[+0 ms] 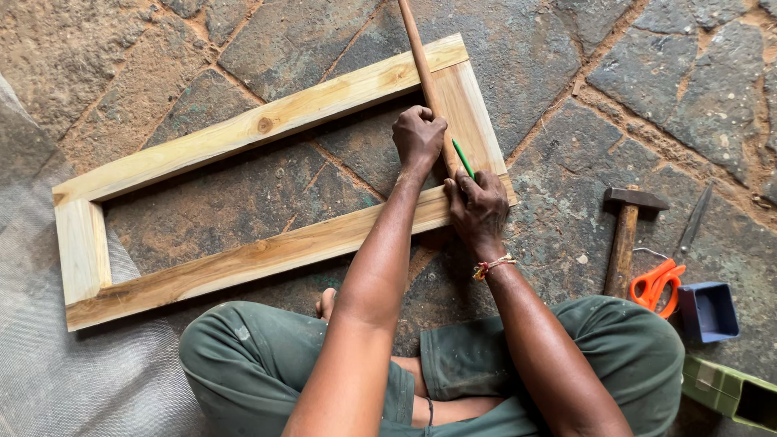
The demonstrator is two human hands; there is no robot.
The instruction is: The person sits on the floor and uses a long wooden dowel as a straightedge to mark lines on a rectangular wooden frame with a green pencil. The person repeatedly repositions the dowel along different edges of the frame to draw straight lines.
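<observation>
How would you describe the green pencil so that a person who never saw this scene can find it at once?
Find the long rectangular wooden frame lying on the stone floor, and go to its short right end. There the right hand holds a thin green pencil beside a long brown stick pressed down by the left hand. It is the only green thing on the frame.

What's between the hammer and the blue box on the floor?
Orange-handled scissors lie between the hammer and the blue box, handles nearly touching the box. The head view shows this; around them the stone floor is bare.
</observation>
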